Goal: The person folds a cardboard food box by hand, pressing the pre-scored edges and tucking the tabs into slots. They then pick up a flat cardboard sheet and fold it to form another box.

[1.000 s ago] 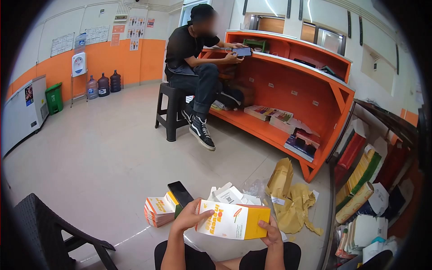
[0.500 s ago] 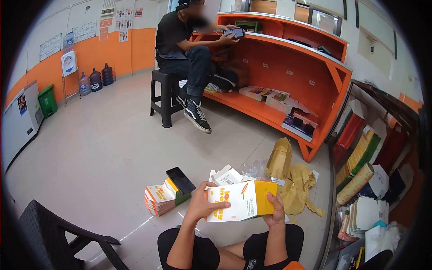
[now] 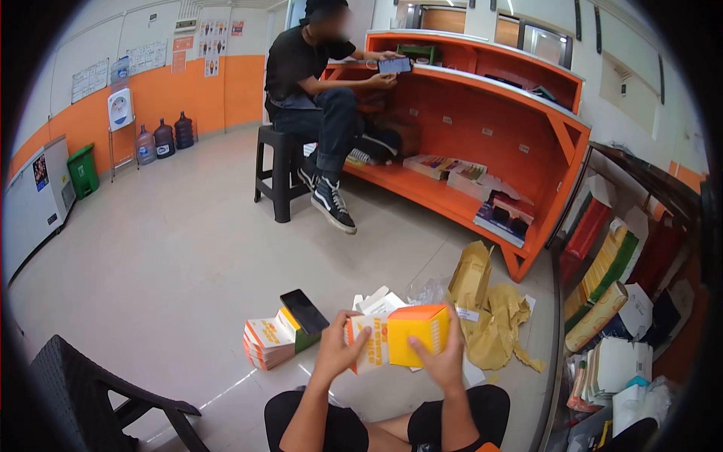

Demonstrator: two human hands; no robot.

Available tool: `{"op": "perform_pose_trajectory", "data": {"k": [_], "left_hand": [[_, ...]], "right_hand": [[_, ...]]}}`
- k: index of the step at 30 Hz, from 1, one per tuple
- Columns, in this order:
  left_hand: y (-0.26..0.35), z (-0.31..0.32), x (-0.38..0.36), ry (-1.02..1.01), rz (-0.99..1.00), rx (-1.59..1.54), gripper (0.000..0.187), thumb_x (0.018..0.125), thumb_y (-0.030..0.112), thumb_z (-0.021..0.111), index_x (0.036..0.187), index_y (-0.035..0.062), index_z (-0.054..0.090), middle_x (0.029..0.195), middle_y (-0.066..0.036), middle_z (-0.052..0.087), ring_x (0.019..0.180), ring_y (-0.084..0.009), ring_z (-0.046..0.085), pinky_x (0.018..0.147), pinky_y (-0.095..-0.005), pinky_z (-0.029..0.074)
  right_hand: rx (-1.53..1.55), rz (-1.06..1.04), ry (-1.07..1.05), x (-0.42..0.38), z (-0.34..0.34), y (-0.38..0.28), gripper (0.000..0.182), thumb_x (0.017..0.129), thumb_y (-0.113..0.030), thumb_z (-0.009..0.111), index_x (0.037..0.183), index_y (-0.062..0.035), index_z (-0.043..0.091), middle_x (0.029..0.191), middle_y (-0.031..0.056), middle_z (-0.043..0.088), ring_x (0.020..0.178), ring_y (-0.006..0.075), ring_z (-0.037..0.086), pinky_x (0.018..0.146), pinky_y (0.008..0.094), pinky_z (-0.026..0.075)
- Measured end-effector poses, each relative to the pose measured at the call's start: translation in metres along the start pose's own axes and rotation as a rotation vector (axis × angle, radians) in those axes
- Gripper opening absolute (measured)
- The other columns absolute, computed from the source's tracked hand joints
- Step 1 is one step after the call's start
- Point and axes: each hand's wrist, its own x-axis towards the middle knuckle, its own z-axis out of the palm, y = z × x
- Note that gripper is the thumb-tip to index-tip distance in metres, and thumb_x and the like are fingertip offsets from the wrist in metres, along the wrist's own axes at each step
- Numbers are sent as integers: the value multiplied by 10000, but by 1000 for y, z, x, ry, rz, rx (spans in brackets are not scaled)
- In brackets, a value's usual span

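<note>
Between my two hands is a printed cardboard box (image 3: pixel 416 335), white with orange lettering at the left and yellow with an orange edge at the right. My left hand (image 3: pixel 343 348) grips its white end, thumb on the front. On the yellow end, my right hand (image 3: pixel 446 360) is closed with its thumb across the front face. To the left on the floor lies a stack of flat printed cartons (image 3: pixel 269 340) in similar colours. A black smartphone (image 3: pixel 303 311) leans on that stack. White cartons (image 3: pixel 380 301) lie just behind the held box, partly hidden by it.
Torn brown paper (image 3: pixel 497 324) lies on the floor at my right. A black stool (image 3: pixel 83 392) stands at the near left. Ahead, a person (image 3: pixel 309 83) sits on another stool (image 3: pixel 275 173) holding a phone, beside an orange counter (image 3: pixel 452 192). Books and papers fill a rack (image 3: pixel 610 301) at right.
The box has turned in my hands, so its yellow side now faces me and covers more of the white panel. My right thumb has moved left across the yellow face.
</note>
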Motion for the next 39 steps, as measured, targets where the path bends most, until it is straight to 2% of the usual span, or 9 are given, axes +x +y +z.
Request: {"op": "perform_pose_trajectory", "data": {"k": [4, 7, 10, 14, 16, 22, 25, 33, 39], "left_hand": [[2, 14, -7, -16, 40, -40, 353, 834, 122, 633, 1143, 13, 503, 941, -182, 656, 889, -259, 663, 795, -336, 499], [-13, -1, -3, 14, 65, -212, 376, 857, 106, 638, 1194, 8, 504, 989, -104, 648, 906, -151, 618, 803, -288, 486], [-7, -31, 2, 14, -101, -488, 399, 886, 155, 656, 1233, 13, 519, 1025, -15, 624, 927, -66, 565, 808, -233, 466], [-23, -60, 3, 115, -130, -489, 354, 912, 156, 616, 1229, 23, 531, 1015, -7, 613, 905, -51, 554, 792, -224, 461], [-46, -80, 5, 193, -127, -467, 332, 910, 107, 603, 1219, 8, 529, 1012, -33, 625, 889, -71, 582, 766, -237, 495], [-125, -135, 10, 406, -426, -602, 395, 900, 42, 571, 1279, -2, 467, 1119, -130, 616, 934, -219, 656, 771, -375, 580], [-190, -137, 6, 566, -488, -729, 396, 902, 3, 540, 1289, -5, 455, 1103, -137, 616, 937, -230, 657, 751, -377, 591], [-261, -140, -15, 742, -564, -526, 369, 900, -31, 510, 1264, -50, 452, 1112, -164, 607, 944, -241, 647, 767, -354, 561], [-249, -141, -14, 796, -623, -539, 334, 898, -24, 521, 1229, -51, 475, 1064, -146, 622, 876, -210, 650, 718, -321, 554]], "right_hand": [[-286, 10, -100, -11, 24, -36, 738, 721, -115, 769, 1341, 8, 387, 1153, 243, 571, 1049, 331, 599, 879, 352, 478], [-108, -101, 90, 2, 25, -28, 728, 738, -132, 766, 1342, 8, 386, 1163, 204, 569, 1055, 277, 595, 880, 339, 477], [301, 58, 101, 12, 25, -23, 720, 773, -155, 758, 1354, 11, 366, 1164, 184, 581, 1037, 256, 614, 878, 330, 488], [279, 26, -50, 33, 41, -25, 688, 784, -144, 754, 1341, 15, 382, 1165, 130, 547, 1063, 193, 559, 903, 306, 464], [303, 10, -130, 47, 68, -4, 672, 797, -162, 750, 1335, 17, 390, 1144, 134, 561, 1037, 193, 575, 894, 296, 468], [441, 426, -485, 76, 176, 73, 653, 860, -361, 683, 1320, 20, 421, 1118, 137, 608, 974, 214, 610, 846, 305, 494], [524, 671, -559, 74, 225, 98, 572, 889, -327, 651, 1304, 11, 448, 1088, 99, 618, 903, 128, 606, 741, 250, 487], [107, 448, -575, 37, 321, 171, 333, 939, -154, 415, 1196, -22, 582, 1131, 75, 633, 1014, 183, 597, 884, 272, 453], [338, 533, -573, 21, 329, 204, 331, 937, -98, 368, 1168, -31, 596, 1091, 91, 639, 963, 175, 609, 840, 265, 468]]}}
